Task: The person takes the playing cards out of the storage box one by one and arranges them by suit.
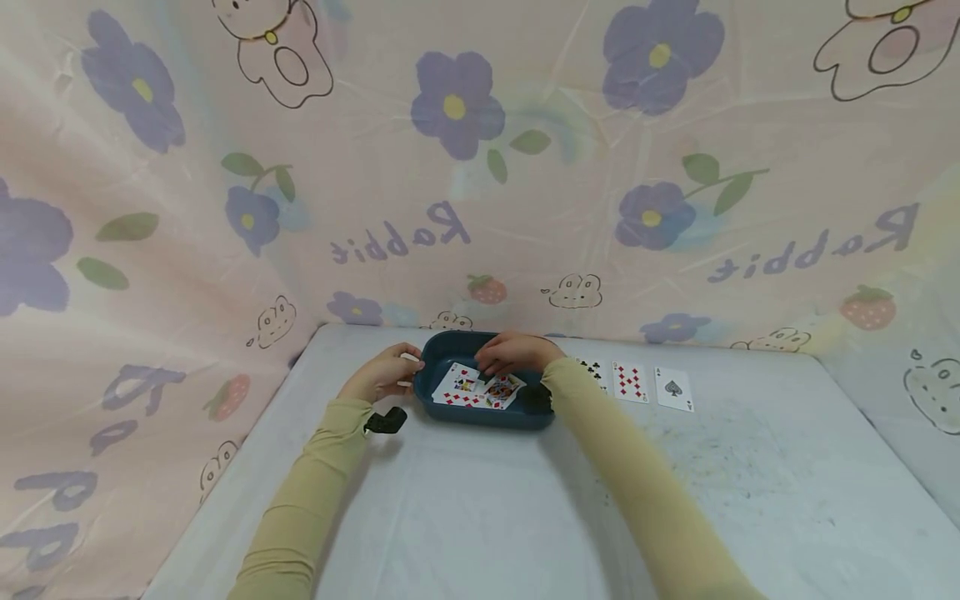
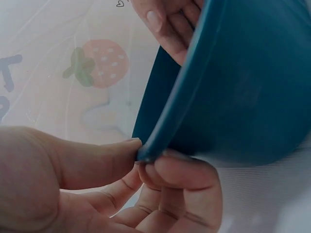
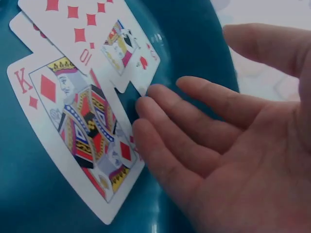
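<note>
My left hand (image 1: 381, 373) is at the left end of a dark teal plastic basin (image 1: 487, 417). In the left wrist view its thumb and fingers pinch the basin's rim (image 2: 154, 145). Several face-up playing cards lie overlapped inside, among them a king of diamonds (image 3: 92, 141) and a ten of diamonds (image 3: 80, 31). Over the basin's right part is my right hand (image 1: 517, 352), palm toward the cards. Its fingers (image 3: 165, 155) are loosely extended, fingertips right at the king's edge, with no card between thumb and fingers.
Right of the basin, a row of face-up cards lies on the white table (image 1: 465, 517): a clubs card (image 1: 594, 369) partly hidden by my right arm, a diamonds card (image 1: 630, 382) and an ace of spades (image 1: 674, 389). A patterned cloth (image 1: 525, 192) hangs behind the table.
</note>
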A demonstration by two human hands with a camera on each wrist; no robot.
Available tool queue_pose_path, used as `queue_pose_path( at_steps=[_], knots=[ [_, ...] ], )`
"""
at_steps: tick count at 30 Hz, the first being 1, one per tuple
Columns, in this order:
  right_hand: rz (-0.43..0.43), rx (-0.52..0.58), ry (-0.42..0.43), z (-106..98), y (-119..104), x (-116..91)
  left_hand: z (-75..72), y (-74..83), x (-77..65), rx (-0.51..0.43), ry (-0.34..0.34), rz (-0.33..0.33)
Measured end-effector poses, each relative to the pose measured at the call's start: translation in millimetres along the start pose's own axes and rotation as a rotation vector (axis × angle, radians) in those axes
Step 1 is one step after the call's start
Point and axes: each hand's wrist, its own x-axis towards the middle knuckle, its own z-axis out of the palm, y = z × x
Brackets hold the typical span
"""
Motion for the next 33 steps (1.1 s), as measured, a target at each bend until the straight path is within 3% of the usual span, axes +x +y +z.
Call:
queue_pose_path(
  at_steps=[6,20,28,33],
  knots=[
    [0.038,-0.035,-0.044,6.4,1.7,7.5,-0.1,-1.6,2.1,0.001,0.004,-0.008],
    [0.036,-0.152,-0.094,8.2,-0.2,7.6,0.2,-0.2,2.7,0.008,0.014,-0.013],
    [-0.003,-0.235,-0.075,6.8,0.3,8.7,1.0,0.5,3.3,0.006,0.021,-0.024],
    [-0.004,-0.211,-0.057,7.0,1.6,8.3,1.3,0.7,2.5,0.005,0.02,-0.022]
  ],
)
